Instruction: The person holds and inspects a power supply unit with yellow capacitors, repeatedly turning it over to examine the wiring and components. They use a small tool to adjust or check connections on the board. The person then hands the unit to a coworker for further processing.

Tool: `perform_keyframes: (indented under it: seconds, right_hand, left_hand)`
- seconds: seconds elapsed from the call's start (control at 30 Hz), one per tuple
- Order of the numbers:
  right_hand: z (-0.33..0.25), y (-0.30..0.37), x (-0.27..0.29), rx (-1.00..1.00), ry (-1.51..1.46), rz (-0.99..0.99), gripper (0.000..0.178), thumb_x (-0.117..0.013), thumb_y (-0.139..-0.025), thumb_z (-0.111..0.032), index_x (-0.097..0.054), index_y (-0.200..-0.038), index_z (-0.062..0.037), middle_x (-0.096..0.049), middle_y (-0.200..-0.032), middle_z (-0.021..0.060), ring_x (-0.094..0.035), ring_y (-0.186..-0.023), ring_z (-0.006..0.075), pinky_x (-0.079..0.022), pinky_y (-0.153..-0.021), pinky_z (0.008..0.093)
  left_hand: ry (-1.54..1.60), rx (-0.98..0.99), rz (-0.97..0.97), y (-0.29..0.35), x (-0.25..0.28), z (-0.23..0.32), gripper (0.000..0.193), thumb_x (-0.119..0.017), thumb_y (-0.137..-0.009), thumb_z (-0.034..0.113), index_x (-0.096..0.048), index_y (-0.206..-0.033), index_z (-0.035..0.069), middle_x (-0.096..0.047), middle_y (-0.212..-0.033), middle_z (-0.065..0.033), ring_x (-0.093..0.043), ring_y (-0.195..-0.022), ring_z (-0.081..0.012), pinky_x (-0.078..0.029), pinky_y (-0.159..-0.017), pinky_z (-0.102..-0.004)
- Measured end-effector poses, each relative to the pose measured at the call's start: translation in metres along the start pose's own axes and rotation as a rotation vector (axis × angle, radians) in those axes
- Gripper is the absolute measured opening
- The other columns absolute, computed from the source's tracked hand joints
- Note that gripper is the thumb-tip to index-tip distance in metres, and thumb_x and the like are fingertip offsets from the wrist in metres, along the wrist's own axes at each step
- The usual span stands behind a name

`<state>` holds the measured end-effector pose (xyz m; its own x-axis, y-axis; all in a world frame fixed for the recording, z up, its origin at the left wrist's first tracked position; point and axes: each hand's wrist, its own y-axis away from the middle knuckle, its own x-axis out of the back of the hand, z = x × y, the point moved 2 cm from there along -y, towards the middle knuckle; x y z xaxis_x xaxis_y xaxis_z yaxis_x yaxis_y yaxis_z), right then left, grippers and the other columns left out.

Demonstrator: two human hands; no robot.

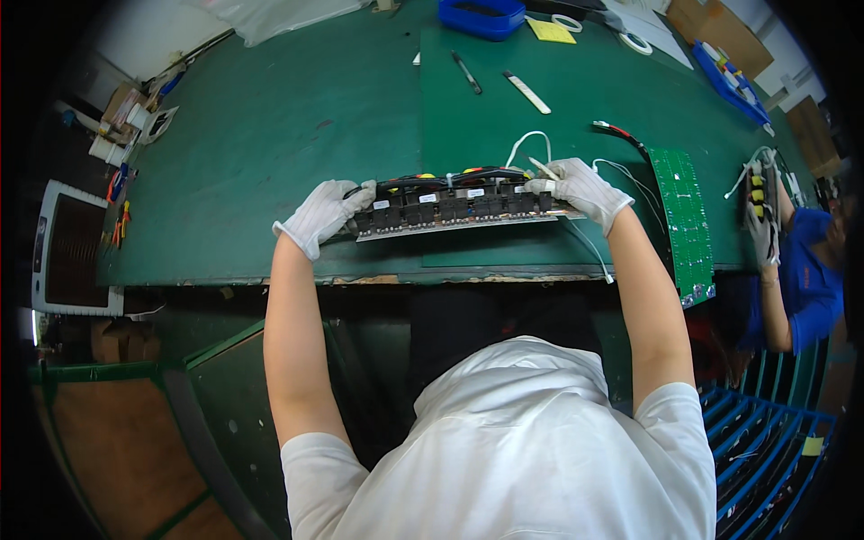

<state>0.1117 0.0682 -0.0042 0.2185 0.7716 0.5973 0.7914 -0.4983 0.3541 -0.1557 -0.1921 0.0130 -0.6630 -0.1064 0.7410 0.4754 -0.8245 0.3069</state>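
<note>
My left hand (326,214), in a white glove, grips the left end of a long circuit board assembly (454,209). Black components with small white labels line it, and black wires and yellow parts run along its far side. At its right end my right hand (580,191), gloved too, is closed on the board, with a thin whitish stick-like piece by the fingers. The board is tilted near the front edge of the green table (270,189). White cables (589,247) trail from its right end. A green circuit board panel (682,211) lies to the right.
A pen (466,72) and a white utility knife (527,93) lie farther back. Behind them are a blue tray (482,16), yellow notes (551,31) and tape rolls (635,43). At the right, a co-worker in a blue shirt (810,274) handles a similar board. A monitor-like device (74,250) stands left.
</note>
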Motion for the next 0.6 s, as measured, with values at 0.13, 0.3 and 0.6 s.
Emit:
perform_keyframes:
  seconds: [0.13,0.3,0.6]
  right_hand:
    - [0.001,-0.004,0.002,0.033,-0.065,-0.022,0.046,-0.073,-0.078,-0.039,-0.065,-0.086,0.0053,-0.054,-0.067,0.005,-0.047,-0.061,0.0135,-0.039,-0.058,0.0302]
    - [0.004,-0.008,0.001,0.103,-0.049,-0.003,0.046,-0.073,-0.079,-0.041,-0.065,-0.082,0.0048,-0.048,-0.062,0.0016,-0.042,-0.059,0.0115,-0.036,-0.055,0.0299]
    - [0.003,-0.008,0.001,0.065,-0.065,-0.006,0.047,-0.073,-0.079,-0.041,-0.062,-0.079,0.0039,-0.043,-0.059,0.002,-0.04,-0.056,0.0115,-0.035,-0.053,0.0306]
  left_hand:
    - [0.086,-0.032,0.007,-0.004,-0.002,0.001,0.054,-0.05,-0.093,0.043,-0.058,-0.088,-0.01,-0.057,-0.07,-0.0138,-0.048,-0.067,-0.0204,-0.043,-0.069,-0.0321]
    - [0.08,-0.004,-0.007,-0.007,-0.001,-0.003,0.057,-0.048,-0.094,0.049,-0.058,-0.081,-0.007,-0.052,-0.065,-0.0109,-0.044,-0.064,-0.02,-0.04,-0.064,-0.0332]
    - [0.081,0.017,-0.016,-0.006,0.001,0.001,0.058,-0.049,-0.092,0.051,-0.054,-0.075,-0.004,-0.045,-0.062,-0.0065,-0.04,-0.062,-0.0174,-0.037,-0.06,-0.0332]
